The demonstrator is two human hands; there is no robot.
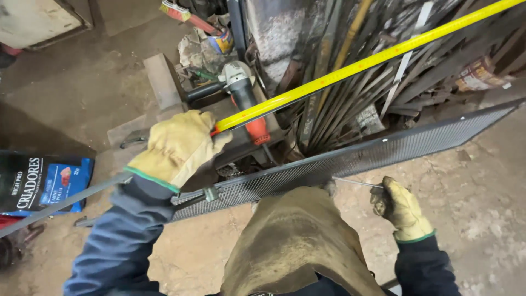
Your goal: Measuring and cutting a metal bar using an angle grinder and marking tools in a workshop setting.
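Gloved left hand (178, 143) grips the yellow tape measure (361, 64) stretched above the mesh panel (350, 159); right hand (399, 207) pinches a thin metal rod (356, 182) against the panel's edge, angle grinder (244, 93) behind

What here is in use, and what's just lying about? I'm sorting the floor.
In use: left hand holding yellow tape; right hand holding thin rod; mesh panel.
Lying about: angle grinder, scrap bars, bag, brush.
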